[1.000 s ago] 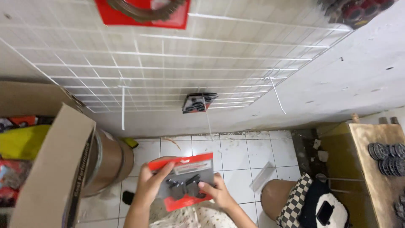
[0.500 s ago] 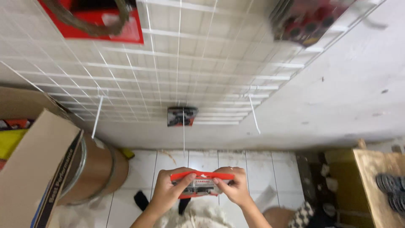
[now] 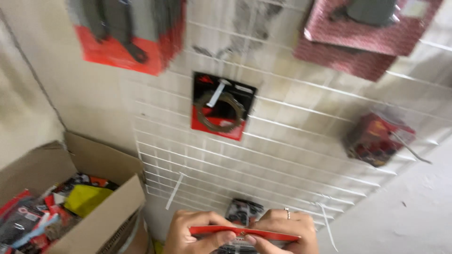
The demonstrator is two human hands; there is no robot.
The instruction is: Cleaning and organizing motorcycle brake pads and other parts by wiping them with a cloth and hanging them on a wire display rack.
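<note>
The view has swung up the white wire grid [image 3: 292, 155] since half a second ago, and the red blister pack [image 3: 245, 231] now sits edge-on at the bottom, pinched shut between left hand [image 3: 195, 233] and right hand [image 3: 287, 230], close below a small hanging pack [image 3: 244, 211], so hanging looks near

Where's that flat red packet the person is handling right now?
The flat red packet sits at the bottom centre of the head view, pinched edge-on between the left hand and right hand, before the white wire grid.
</note>
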